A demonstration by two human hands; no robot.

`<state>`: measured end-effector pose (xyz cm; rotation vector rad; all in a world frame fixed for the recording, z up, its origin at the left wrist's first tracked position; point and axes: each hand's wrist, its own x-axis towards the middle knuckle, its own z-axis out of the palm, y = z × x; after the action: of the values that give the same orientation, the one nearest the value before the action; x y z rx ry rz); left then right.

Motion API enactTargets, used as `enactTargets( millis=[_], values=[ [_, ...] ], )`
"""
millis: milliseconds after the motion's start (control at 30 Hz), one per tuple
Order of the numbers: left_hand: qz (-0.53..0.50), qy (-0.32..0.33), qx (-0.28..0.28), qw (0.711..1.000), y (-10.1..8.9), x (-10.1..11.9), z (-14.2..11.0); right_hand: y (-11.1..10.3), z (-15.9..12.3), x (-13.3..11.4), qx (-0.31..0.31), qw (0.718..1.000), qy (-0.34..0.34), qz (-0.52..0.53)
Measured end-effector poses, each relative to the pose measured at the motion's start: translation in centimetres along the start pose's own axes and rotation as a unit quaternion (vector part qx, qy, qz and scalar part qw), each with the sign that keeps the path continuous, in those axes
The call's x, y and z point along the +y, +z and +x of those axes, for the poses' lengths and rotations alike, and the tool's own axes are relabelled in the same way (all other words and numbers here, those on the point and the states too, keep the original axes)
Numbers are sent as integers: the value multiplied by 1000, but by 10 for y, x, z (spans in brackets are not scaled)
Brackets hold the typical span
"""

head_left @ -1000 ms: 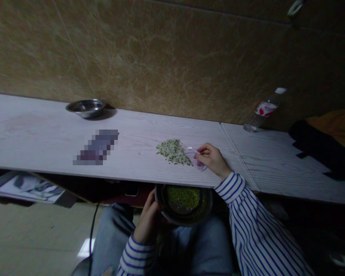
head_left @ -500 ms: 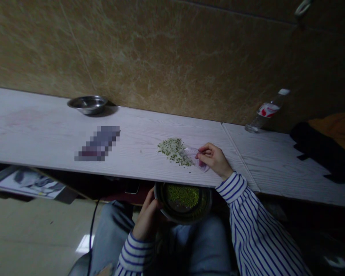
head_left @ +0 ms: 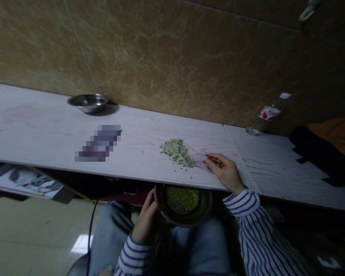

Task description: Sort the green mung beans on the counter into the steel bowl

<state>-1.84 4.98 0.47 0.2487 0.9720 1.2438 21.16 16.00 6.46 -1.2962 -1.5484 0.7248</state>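
Note:
My left hand (head_left: pixel 147 219) grips the left rim of a metal bowl (head_left: pixel 186 222) held over my lap, just below the table's front edge. Green beans (head_left: pixel 184 197) cover part of the bowl's bottom. Above it on the table lies a loose pile of white grains mixed with green beans (head_left: pixel 176 151). My right hand (head_left: pixel 225 170) is closed on a thin, clear, pinkish plastic disc (head_left: pixel 199 161), whose left edge meets the right side of the pile. A few stray beans lie near the pile's front.
A second metal bowl (head_left: pixel 88 103) stands by the wall at the back left, with a blurred-out flat object (head_left: pixel 99 143) in front of it. A clear bottle (head_left: pixel 267 115) with a white cap leans toward the wall. Dark and orange cloth (head_left: pixel 319 149) lies at the right.
My right hand has moved slightly right and toward me with the plastic disc, and several beans now lie farther out in front of the pile. My left hand still holds the bowl.

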Motion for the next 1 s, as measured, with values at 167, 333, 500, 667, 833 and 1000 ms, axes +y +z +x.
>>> enactTargets(
  millis=[167,333,500,667,833,1000],
  values=[
    [-2,-6,-4,1000,1,1,-1,-2,-6,1,4,999,-24,-45],
    [-11,-5,1,1000,4,2,-3,-4,-7,-3,-12,991,-65,-119],
    [-20,-6,0,1000,5,2,-3,0,-7,-5,-18,984,-82,-158],
    [-19,-4,6,1000,6,2,-3,-1,-10,-10,-27,982,-90,-166],
    [-11,-10,7,1000,4,2,-3,-2,-12,-12,-19,980,-93,-176],
    [-12,2,-1,1000,2,1,-1,2,-12,-11,-30,979,-92,-177]
  ],
)
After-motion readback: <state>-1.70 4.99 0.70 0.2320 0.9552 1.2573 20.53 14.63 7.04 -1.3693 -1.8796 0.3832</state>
